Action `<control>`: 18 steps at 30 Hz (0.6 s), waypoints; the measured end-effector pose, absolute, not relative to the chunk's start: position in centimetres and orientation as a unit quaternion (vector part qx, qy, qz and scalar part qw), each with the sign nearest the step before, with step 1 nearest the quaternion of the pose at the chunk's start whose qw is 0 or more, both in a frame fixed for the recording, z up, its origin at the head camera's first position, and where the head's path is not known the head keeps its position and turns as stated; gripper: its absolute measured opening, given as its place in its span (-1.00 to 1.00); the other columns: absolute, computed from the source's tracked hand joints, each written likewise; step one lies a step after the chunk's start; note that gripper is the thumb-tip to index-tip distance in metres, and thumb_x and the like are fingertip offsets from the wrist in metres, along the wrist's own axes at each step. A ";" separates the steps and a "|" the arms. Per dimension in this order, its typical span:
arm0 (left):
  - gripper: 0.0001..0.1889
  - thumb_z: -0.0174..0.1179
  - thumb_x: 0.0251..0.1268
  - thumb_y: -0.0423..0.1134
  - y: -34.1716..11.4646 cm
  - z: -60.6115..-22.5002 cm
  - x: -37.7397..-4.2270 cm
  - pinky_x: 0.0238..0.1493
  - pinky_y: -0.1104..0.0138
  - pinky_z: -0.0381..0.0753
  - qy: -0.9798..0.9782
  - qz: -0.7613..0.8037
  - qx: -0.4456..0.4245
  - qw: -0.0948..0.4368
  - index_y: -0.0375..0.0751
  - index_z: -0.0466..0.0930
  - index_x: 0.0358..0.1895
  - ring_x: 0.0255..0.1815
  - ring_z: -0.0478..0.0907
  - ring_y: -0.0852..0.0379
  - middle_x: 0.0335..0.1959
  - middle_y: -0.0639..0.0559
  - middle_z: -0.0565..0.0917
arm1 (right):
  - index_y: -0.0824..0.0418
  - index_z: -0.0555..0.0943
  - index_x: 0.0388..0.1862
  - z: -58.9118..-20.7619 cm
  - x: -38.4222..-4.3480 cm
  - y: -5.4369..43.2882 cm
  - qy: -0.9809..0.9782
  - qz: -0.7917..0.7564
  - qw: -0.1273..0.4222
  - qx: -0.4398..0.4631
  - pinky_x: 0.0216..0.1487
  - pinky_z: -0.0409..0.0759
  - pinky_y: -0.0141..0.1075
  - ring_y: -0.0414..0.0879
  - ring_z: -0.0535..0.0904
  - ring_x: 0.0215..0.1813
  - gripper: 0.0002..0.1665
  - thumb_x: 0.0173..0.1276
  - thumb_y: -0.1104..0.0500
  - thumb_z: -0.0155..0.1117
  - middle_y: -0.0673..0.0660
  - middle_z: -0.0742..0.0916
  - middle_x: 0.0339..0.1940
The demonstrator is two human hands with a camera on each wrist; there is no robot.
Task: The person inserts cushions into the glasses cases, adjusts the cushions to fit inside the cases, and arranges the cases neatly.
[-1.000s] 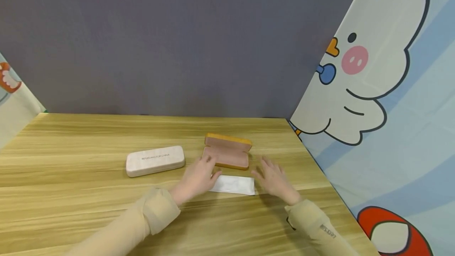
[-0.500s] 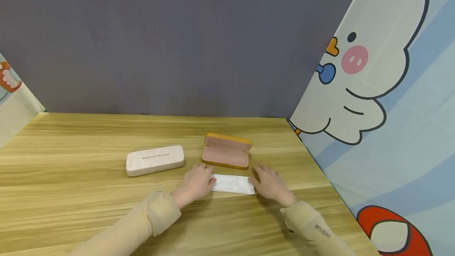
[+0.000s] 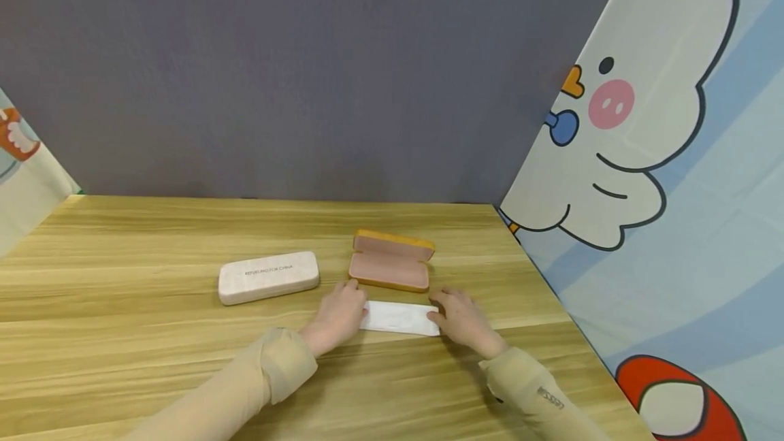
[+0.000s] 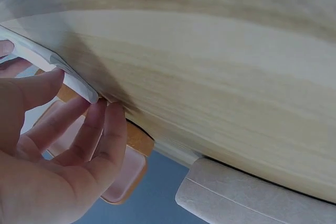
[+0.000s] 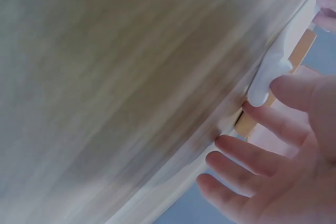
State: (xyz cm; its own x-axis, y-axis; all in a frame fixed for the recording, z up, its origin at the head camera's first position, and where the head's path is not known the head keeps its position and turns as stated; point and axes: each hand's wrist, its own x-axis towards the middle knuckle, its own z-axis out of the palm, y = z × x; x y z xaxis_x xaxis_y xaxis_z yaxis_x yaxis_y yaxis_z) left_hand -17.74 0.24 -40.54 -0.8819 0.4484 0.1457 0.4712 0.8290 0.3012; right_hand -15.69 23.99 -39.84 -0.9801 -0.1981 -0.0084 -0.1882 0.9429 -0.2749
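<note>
A folded white cloth (image 3: 398, 318) lies lengthwise between my two hands, low over the wooden table. My left hand (image 3: 337, 315) pinches its left end; in the left wrist view the thumb presses its face, with fingertips (image 4: 93, 103) at the edge. At the right end, my right hand (image 3: 463, 319) pinches the cloth between thumb and index finger, as the right wrist view shows. The other right fingers (image 5: 231, 179) are spread apart. Just beyond the cloth stands an orange glasses case (image 3: 389, 269), lid raised, its pink lining bare.
To the left of the orange case lies a closed off-white glasses case (image 3: 268, 278) with printed lettering. The wooden table (image 3: 153, 230) ends at a grey panel (image 3: 294, 73) behind. A cartoon-printed curtain (image 3: 692, 237) hangs along the right side.
Both hands have come down and closed onto the ends of the cloth, the left drawing back from the open case. The cloth and both cases have stayed nearly in place.
</note>
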 end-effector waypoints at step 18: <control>-0.94 0.31 0.07 -0.41 0.3 -39.9 -18.7 -0.46 0.24 0.54 -0.946 -0.236 -0.221 -0.017 -0.24 0.61 -0.47 -0.37 0.49 0.06 -0.42 -0.04 0.59 | 0.19 0.60 -0.47 -39.9 -15.7 23.4 0.983 -0.155 -0.024 -0.096 -0.41 0.45 -0.30 -0.16 0.44 -0.42 -0.89 0.24 0.26 0.32 0.04 0.63 -0.45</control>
State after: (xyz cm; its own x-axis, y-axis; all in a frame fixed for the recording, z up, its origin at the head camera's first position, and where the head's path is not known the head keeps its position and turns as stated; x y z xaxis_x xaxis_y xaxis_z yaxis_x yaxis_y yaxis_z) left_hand -18.72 0.29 -39.91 -0.9019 0.4259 0.0726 0.4101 0.7913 0.4535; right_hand -15.69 23.45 -39.85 -0.9804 -0.1812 0.0767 -0.1960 0.9336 -0.3001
